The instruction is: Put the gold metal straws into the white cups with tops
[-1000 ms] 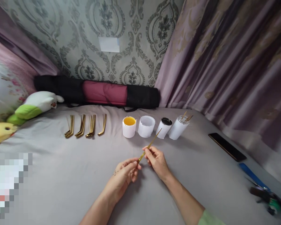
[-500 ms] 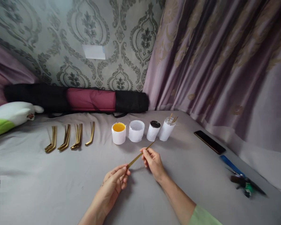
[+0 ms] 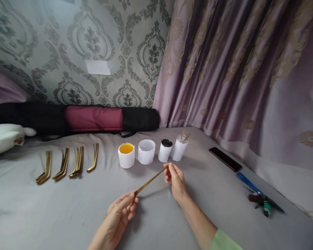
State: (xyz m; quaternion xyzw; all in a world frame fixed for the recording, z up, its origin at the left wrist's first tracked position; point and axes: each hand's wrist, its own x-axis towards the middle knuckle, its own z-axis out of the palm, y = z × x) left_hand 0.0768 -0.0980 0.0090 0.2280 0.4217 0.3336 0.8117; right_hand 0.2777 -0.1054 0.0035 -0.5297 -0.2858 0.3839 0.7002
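A thin golden strip (image 3: 150, 180) stretches between my two hands above the grey bed sheet (image 3: 41, 211). My left hand (image 3: 120, 215) pinches its near lower end. My right hand (image 3: 176, 178) pinches its far upper end, just in front of several white cups. The cups stand in a row: one with yellow liquid (image 3: 126, 155), one pale and wide (image 3: 146, 151), one with a dark top (image 3: 165, 150), and a clear jar holding sticks (image 3: 179, 147).
Several bent golden strip bundles (image 3: 67, 166) lie in a row at the left. A black and maroon roll bag (image 3: 94, 118) lies along the wall. A dark phone (image 3: 225, 159), a blue tool (image 3: 247, 182) and pliers (image 3: 263, 203) lie at the right by the curtain.
My hands have drawn apart along the golden strip, the left sliding to its near end and the right to its far end. The camera has swung right and tipped down a little.
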